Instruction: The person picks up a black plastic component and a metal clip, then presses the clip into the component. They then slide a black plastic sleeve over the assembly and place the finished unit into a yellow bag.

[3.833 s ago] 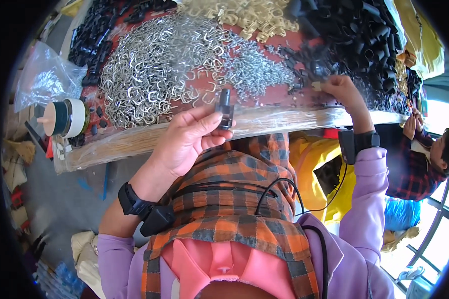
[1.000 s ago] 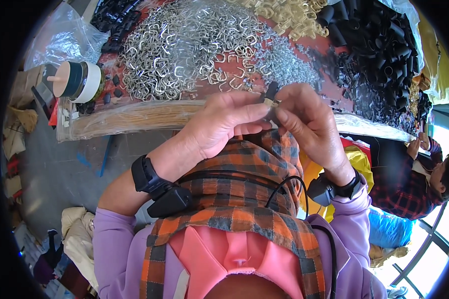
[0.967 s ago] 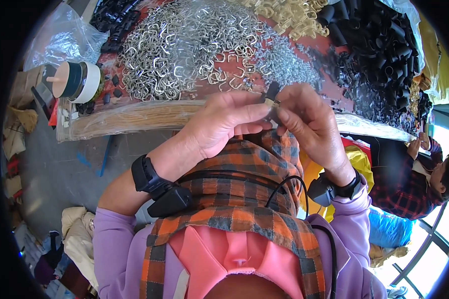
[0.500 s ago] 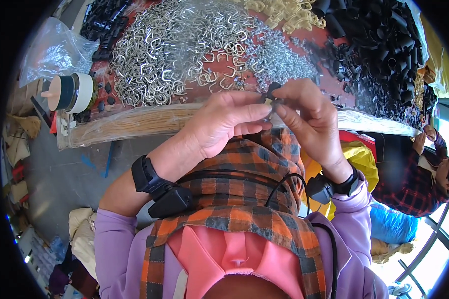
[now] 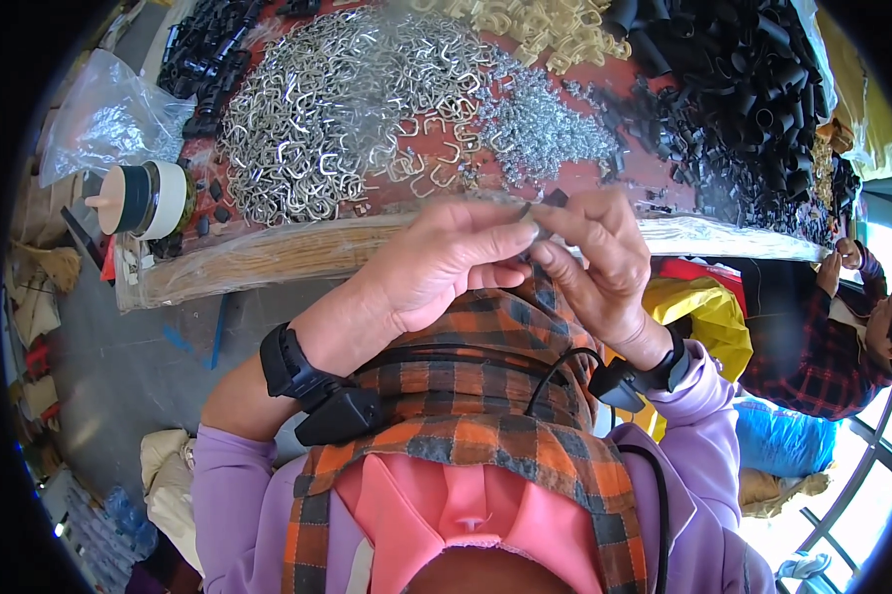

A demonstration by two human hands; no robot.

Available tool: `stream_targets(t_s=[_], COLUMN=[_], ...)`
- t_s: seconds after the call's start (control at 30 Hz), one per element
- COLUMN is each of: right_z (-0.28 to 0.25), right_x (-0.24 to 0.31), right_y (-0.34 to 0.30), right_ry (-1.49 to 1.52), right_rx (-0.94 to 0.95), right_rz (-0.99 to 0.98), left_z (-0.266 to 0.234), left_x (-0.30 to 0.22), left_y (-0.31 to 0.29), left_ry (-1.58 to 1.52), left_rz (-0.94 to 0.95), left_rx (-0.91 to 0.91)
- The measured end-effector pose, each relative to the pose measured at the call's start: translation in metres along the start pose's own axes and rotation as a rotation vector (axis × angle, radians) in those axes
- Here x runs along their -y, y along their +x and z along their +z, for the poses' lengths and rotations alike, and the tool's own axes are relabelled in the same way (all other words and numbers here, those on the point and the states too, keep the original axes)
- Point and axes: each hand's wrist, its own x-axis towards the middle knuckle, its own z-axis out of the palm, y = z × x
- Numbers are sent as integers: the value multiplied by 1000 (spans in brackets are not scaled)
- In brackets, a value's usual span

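Note:
In front of my body, at the near edge of the table, my two hands meet fingertip to fingertip. My left hand (image 5: pixel 451 252) is closed, its thumb and fingers pinching a small black plastic part (image 5: pixel 556 199) that is mostly covered by fingers. From the other side my right hand (image 5: pixel 601 265) grips the same part between thumb and forefinger. Beyond the hands lie a heap of bent U-shaped metal hooks (image 5: pixel 302 148) and a pile of small silvery hardware pieces (image 5: pixel 540 124). What detail the part has between the fingers is hidden.
A wooden edge (image 5: pixel 258 259) wrapped in clear film borders the red table. Black curved parts (image 5: pixel 762 89) heap at right, cream-coloured parts (image 5: pixel 535 25) at the back. On the left stand a round container (image 5: pixel 144 201) and a clear plastic bag (image 5: pixel 109 119). Another person (image 5: pixel 812 346) works at right.
Both hands have come slightly nearer to my body. My right hand has turned, its fingers curling more over the black part; the part stays between both hands.

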Motion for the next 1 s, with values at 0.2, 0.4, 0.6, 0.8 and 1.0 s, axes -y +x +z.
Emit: stream_targets(t_s=[0.2, 0.4, 0.6, 0.8, 1.0], right_z=[-3, -53, -102, -103, -117], right_x=[-7, -75, -192, -155, -104], right_y=[5, 60, 85, 78, 41], right_ry=[39, -541, -1061, -689, 218], right_rx=[67, -99, 30, 29, -569], right_rz=[-19, -38, 178, 271, 469], left_z=[-3, -9, -4, -11, -13], left_x=[-6, -22, -27, -19, -7], left_y=[0, -1, 2, -6, -4], left_ry=[26, 153, 220, 154, 161], left_rz=[4, 114, 123, 111, 127], left_rx=[31, 19, -8, -91, -40])
